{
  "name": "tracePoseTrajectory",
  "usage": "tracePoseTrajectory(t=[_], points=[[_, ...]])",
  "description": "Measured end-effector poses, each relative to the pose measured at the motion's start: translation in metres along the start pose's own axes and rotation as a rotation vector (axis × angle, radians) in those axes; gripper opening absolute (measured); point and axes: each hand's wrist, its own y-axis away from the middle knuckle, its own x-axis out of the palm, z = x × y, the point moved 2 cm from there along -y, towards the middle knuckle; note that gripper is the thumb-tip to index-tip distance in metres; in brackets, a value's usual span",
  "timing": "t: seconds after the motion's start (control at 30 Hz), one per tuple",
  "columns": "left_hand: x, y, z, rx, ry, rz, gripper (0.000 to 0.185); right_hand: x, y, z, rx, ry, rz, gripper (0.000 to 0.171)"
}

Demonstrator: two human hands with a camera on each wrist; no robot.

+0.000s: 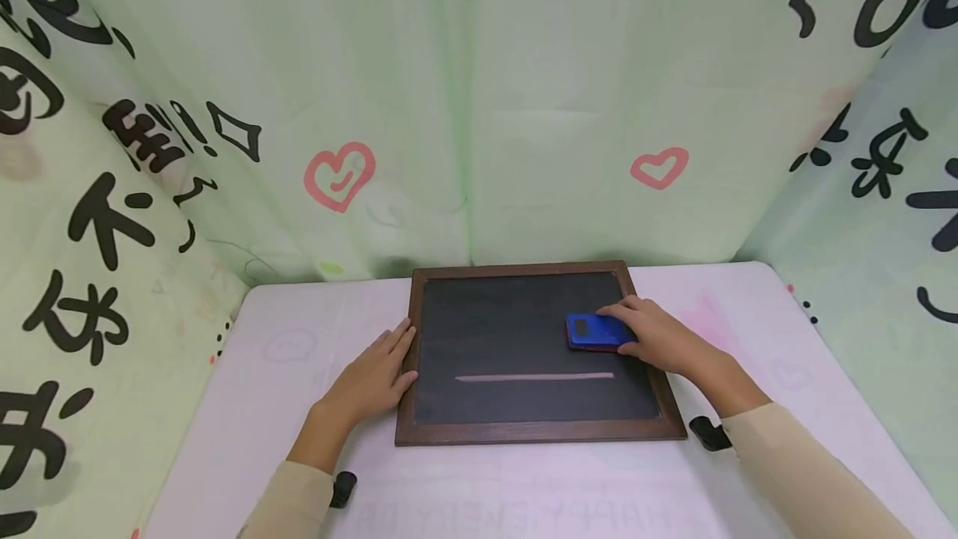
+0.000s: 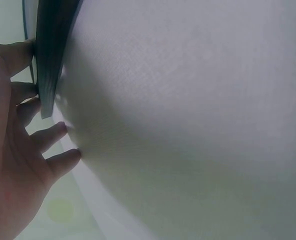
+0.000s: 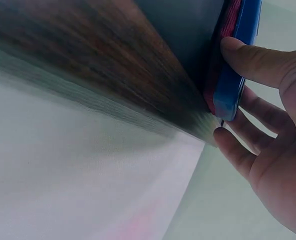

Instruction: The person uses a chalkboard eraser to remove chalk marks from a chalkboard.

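A black rectangular chalkboard with a brown wooden frame [image 1: 509,339] leaves pale pink counter [image 1: 486,489] open left, right and nearside. The left hand [image 1: 367,381] touches the chalkboard's left edge, fingers apart and nearly straight. The right hand's [image 1: 662,338] fingers clamp a blue rectangular eraser with red sides [image 1: 608,333] over the chalkboard's right half, beyond its straight pink line [image 1: 535,378].

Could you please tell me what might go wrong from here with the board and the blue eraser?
The board may slide or turn when pushed, since the left hand touches it only along the left edge. The blue eraser in the right hand sits near the right side of the wooden frame and could knock it. Dragged down, it might smear the pink line below.
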Motion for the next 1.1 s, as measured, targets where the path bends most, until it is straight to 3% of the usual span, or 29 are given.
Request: tracePoseTrajectory(t=[1.1], points=[[0.003,-0.002,0.002,0.003,0.001,-0.005,0.072,0.012,0.047,0.016,-0.030,-0.056,0.043,0.057]])
